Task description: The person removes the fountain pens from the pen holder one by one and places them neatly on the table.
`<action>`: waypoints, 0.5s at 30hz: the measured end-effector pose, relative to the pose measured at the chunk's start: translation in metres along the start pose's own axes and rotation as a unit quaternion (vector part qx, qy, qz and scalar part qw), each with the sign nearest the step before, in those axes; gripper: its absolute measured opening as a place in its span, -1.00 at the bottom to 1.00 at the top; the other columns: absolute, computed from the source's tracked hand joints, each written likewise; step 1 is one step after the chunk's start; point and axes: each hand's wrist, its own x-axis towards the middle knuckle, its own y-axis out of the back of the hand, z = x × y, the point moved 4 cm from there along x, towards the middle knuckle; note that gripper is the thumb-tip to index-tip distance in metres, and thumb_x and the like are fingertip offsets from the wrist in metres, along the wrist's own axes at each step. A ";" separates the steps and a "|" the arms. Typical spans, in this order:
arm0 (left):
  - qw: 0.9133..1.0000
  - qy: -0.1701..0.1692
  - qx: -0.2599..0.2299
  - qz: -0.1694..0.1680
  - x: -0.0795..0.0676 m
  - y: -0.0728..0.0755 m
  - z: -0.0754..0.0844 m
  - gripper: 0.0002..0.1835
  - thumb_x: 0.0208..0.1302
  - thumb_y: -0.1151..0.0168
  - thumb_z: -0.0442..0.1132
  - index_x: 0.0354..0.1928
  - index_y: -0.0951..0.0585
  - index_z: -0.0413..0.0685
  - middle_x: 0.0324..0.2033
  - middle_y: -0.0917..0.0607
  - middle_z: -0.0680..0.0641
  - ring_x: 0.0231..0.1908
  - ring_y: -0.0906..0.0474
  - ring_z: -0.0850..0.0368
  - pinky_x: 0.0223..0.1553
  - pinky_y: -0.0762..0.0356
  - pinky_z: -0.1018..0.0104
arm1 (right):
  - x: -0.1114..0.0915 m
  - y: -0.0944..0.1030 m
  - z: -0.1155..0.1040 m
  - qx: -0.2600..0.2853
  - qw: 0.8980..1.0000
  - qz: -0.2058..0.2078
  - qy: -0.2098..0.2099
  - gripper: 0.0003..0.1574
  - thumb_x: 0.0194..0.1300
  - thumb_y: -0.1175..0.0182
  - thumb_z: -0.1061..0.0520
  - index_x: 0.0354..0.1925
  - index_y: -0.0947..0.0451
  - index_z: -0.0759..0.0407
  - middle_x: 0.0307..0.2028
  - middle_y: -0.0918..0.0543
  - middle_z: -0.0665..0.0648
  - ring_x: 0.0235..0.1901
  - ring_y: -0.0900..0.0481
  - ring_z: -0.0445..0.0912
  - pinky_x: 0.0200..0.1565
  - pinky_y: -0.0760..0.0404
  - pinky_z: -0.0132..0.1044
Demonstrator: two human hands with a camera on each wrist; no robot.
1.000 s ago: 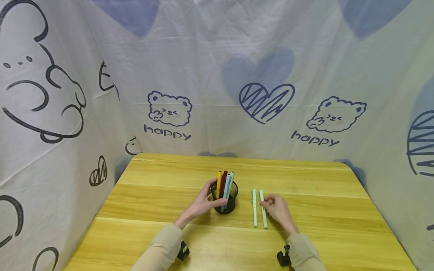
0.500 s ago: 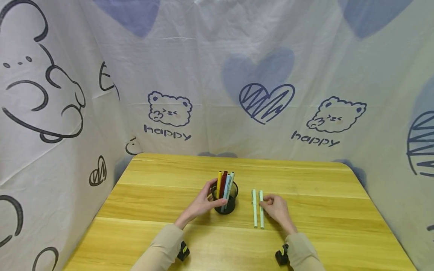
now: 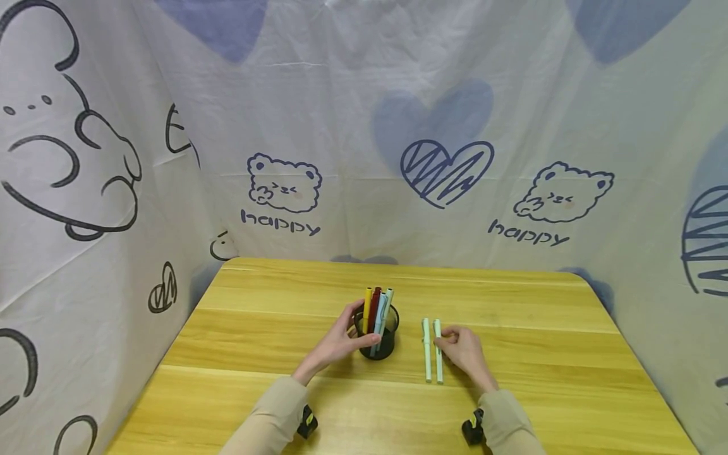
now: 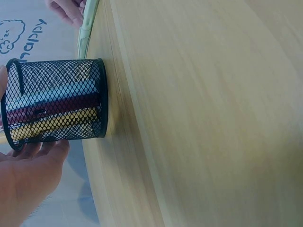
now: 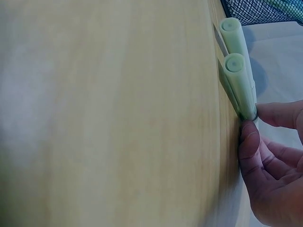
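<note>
A black mesh pen holder (image 3: 387,349) stands on the table with yellow, dark red, light blue and pale green pens upright in it. My left hand (image 3: 335,346) grips its left side, thumb across the front and fingers behind; in the left wrist view the fingers (image 4: 52,152) touch the mesh. Two pale green pens lie side by side to the right of the holder. My right hand (image 3: 465,352) pinches the right-hand green pen (image 3: 439,370) near its upper half, between thumb and fingertips (image 5: 249,142). The left-hand green pen (image 3: 428,363) lies untouched, a narrow gap away.
The wooden table (image 3: 546,354) reaches back to a white cloth (image 3: 352,126) printed with hearts and bears. Cloth also hangs along both sides. Dark wrist devices show at both cuffs, the right one (image 3: 473,428) close over the table.
The right-hand green pen's lower end has swung slightly left, so it lies more nearly parallel to the other pen. My right hand shifted a little left with it; my left hand stayed put.
</note>
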 end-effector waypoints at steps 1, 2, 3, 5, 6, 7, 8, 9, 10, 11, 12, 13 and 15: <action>1.000 0.000 0.000 0.000 0.000 0.000 0.000 -0.01 0.29 -0.40 -0.13 0.59 0.00 -0.04 0.56 -0.09 -0.25 0.55 -0.01 -0.32 0.54 -0.06 -0.24 | 0.000 0.000 0.000 0.001 1.000 0.001 0.000 -0.62 0.31 -0.30 0.15 -0.02 -0.63 0.41 -0.30 -0.74 0.24 -0.44 -0.62 -0.13 -0.45 -0.56 -0.32; 1.000 0.000 0.000 0.000 0.000 0.000 0.000 -0.01 0.29 -0.41 -0.12 0.59 0.00 -0.04 0.56 -0.09 -0.25 0.55 -0.01 -0.32 0.54 -0.06 -0.24 | 0.000 0.000 0.000 0.000 1.000 0.002 0.001 -0.63 0.31 -0.30 0.15 -0.02 -0.64 0.41 -0.30 -0.74 0.25 -0.44 -0.62 -0.13 -0.45 -0.57 -0.33; 1.000 0.000 0.000 0.001 0.000 0.000 0.000 -0.01 0.29 -0.41 -0.12 0.59 0.00 -0.04 0.56 -0.09 -0.26 0.56 -0.01 -0.32 0.54 -0.06 -0.24 | 0.000 0.000 0.000 0.001 1.000 0.002 0.002 -0.63 0.31 -0.30 0.15 -0.02 -0.63 0.41 -0.30 -0.74 0.25 -0.43 -0.63 -0.13 -0.45 -0.57 -0.33; 1.000 0.000 0.000 0.001 0.000 0.000 0.000 -0.01 0.28 -0.41 -0.12 0.59 0.00 -0.05 0.56 -0.09 -0.26 0.56 -0.01 -0.32 0.54 -0.06 -0.24 | -0.001 0.000 -0.001 0.002 1.000 0.003 0.003 -0.63 0.31 -0.30 0.15 -0.02 -0.64 0.41 -0.30 -0.74 0.25 -0.43 -0.62 -0.13 -0.45 -0.56 -0.33; 1.000 -0.001 0.001 0.001 0.000 0.000 0.000 -0.01 0.28 -0.41 -0.12 0.59 0.00 -0.05 0.56 -0.09 -0.26 0.55 -0.01 -0.32 0.54 -0.06 -0.24 | -0.001 0.000 -0.001 0.002 1.000 0.003 0.004 -0.63 0.31 -0.30 0.16 -0.02 -0.64 0.41 -0.29 -0.74 0.25 -0.43 -0.62 -0.13 -0.45 -0.56 -0.34; 1.000 -0.001 0.001 0.001 0.000 0.000 0.000 -0.01 0.28 -0.41 -0.12 0.59 -0.01 -0.05 0.56 -0.09 -0.26 0.55 -0.01 -0.32 0.54 -0.06 -0.25 | -0.001 0.000 -0.001 0.002 1.000 0.004 0.005 -0.63 0.31 -0.30 0.16 -0.02 -0.64 0.41 -0.30 -0.74 0.25 -0.42 -0.62 -0.13 -0.45 -0.56 -0.34; 1.000 -0.002 0.002 0.001 0.000 0.000 0.000 -0.01 0.28 -0.41 -0.12 0.58 -0.01 -0.05 0.56 -0.10 -0.26 0.55 -0.01 -0.33 0.54 -0.06 -0.25 | -0.001 0.000 -0.002 0.001 1.000 0.004 0.007 -0.63 0.31 -0.29 0.16 -0.03 -0.64 0.42 -0.30 -0.73 0.26 -0.43 -0.61 -0.12 -0.46 -0.55 -0.34; 1.000 -0.002 0.002 0.001 0.000 0.000 -0.001 -0.01 0.28 -0.41 -0.12 0.58 -0.01 -0.05 0.56 -0.10 -0.26 0.55 -0.01 -0.33 0.54 -0.06 -0.25 | -0.001 0.000 -0.002 0.001 1.000 0.004 0.007 -0.63 0.31 -0.29 0.16 -0.03 -0.64 0.42 -0.30 -0.73 0.26 -0.43 -0.61 -0.13 -0.46 -0.54 -0.34; 1.000 -0.002 0.002 0.001 0.000 0.000 -0.001 -0.01 0.28 -0.41 -0.12 0.58 -0.01 -0.05 0.56 -0.10 -0.26 0.55 -0.02 -0.33 0.54 -0.06 -0.25 | 0.000 0.000 -0.002 0.000 1.000 0.005 0.005 -0.63 0.31 -0.30 0.16 -0.03 -0.64 0.41 -0.30 -0.73 0.26 -0.44 -0.60 -0.13 -0.46 -0.54 -0.35; 1.000 -0.001 0.002 0.001 0.000 0.000 -0.001 -0.01 0.29 -0.41 -0.12 0.58 -0.01 -0.05 0.56 -0.10 -0.26 0.55 -0.02 -0.32 0.54 -0.06 -0.25 | 0.000 0.000 -0.002 0.000 1.000 0.005 0.004 -0.64 0.31 -0.30 0.16 -0.03 -0.64 0.41 -0.31 -0.73 0.26 -0.44 -0.59 -0.13 -0.47 -0.53 -0.36; 1.000 0.000 0.003 0.001 0.000 0.000 -0.001 -0.01 0.29 -0.41 -0.12 0.58 -0.01 -0.04 0.56 -0.10 -0.25 0.55 -0.02 -0.32 0.54 -0.06 -0.24 | 0.000 0.000 -0.002 0.000 1.000 0.005 0.003 -0.63 0.31 -0.30 0.16 -0.02 -0.64 0.41 -0.31 -0.72 0.25 -0.44 -0.58 -0.13 -0.47 -0.52 -0.36; 1.000 0.001 0.003 0.001 0.000 0.000 -0.001 -0.01 0.29 -0.41 -0.12 0.58 -0.01 -0.03 0.56 -0.10 -0.25 0.55 -0.02 -0.31 0.54 -0.06 -0.24 | 0.000 0.000 -0.002 0.000 1.000 0.005 0.002 -0.63 0.31 -0.30 0.15 -0.02 -0.64 0.41 -0.32 -0.72 0.24 -0.45 -0.57 -0.13 -0.47 -0.52 -0.36; 1.000 0.000 0.004 -0.001 0.000 0.000 -0.001 -0.02 0.29 -0.41 -0.12 0.58 -0.01 -0.04 0.55 -0.10 -0.26 0.55 -0.02 -0.32 0.54 -0.06 -0.25 | 0.001 0.000 -0.002 0.002 1.000 0.002 -0.003 -0.63 0.32 -0.30 0.15 -0.02 -0.64 0.41 -0.33 -0.71 0.22 -0.46 -0.55 -0.14 -0.48 -0.50 -0.36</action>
